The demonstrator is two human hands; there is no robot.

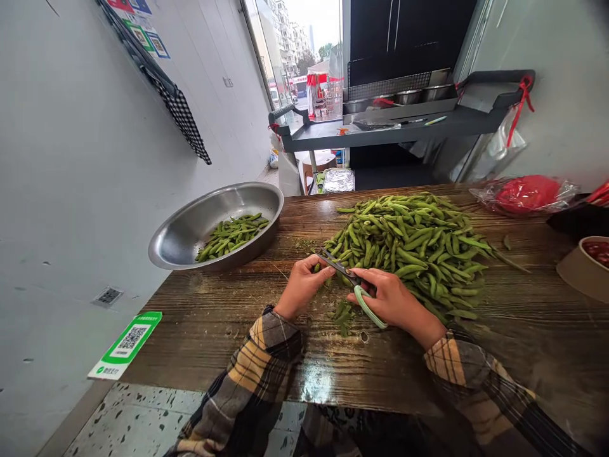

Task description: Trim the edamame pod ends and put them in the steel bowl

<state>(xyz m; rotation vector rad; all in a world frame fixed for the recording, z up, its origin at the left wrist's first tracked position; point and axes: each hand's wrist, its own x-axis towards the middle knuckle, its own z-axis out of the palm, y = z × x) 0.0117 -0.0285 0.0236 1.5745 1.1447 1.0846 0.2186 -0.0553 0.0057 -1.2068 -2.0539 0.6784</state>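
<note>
A: Let the hands be the centre of the clock. What is at the left?

B: At ten o'clock stands the steel basin [177, 238], on the bench [190, 336], with some green soybean pods [233, 238] inside.

A: How will one pod handle?

B: I suppose it is very light, firm but bendable, and perhaps slippery if damp. Hard squeezing could bruise it. I would hold it at the middle of its body, so a tip stays free.

A: And the left hand [303, 285]?

B: Its fingers seem to pinch one pod [316, 268], which they mostly cover. The forearm reaches in from seven o'clock, with the wrist low over the bench.

A: Next to it?

B: The scissors [339, 265] point between ten and eleven o'clock, toward the left fingertips. They should feel stiff, and the handles are the safe place to grip.

A: The right hand [387, 295]?

B: Its fingers are closed around the scissors, at the pale green handles and near the pivot. Its forearm lies toward half past four.

A: And last?

B: At two o'clock lies the big heap of pods [419, 244], just beside the right hand.
</note>
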